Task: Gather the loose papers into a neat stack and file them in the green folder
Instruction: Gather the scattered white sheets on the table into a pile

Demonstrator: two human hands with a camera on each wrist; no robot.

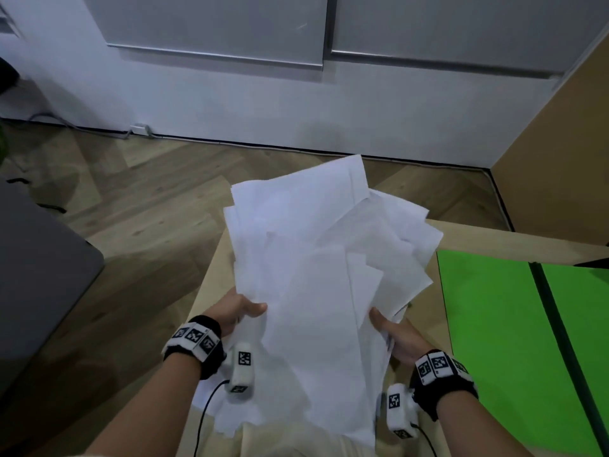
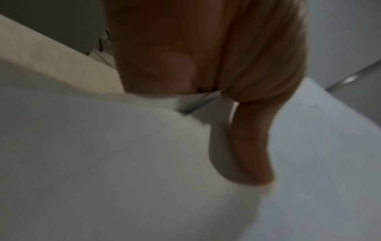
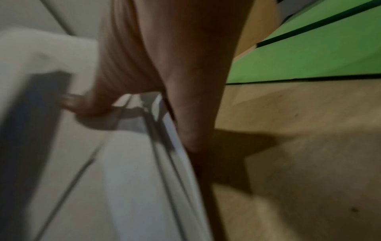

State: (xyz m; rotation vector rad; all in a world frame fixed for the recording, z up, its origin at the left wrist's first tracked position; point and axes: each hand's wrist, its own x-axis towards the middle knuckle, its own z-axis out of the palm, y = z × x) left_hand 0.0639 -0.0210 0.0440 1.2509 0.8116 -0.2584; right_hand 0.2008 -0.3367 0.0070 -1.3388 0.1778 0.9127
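Held up off the bench (image 1: 478,239) between both hands: loose papers (image 1: 316,265), fanned and skewed, corners poking out at several angles. Left hand (image 1: 239,308) pinching the near left edge, thumb on top, fingers curled beneath. Right hand (image 1: 393,334) clamped the same way on the near right edge, thumb over the sheets. Green folder (image 1: 494,311) lying open flat on the bench, just beyond the right hand's outer side.

Probably mid-gathering, not yet squared. Best to loosen both grips slightly, tip the bundle upright and tap its lower edge on the bench between the hands until the sheets drop level; then turn and tap a side edge. Worth keeping the thumbs light, since a hard pinch would likely lock in the skew or crease the sheets.
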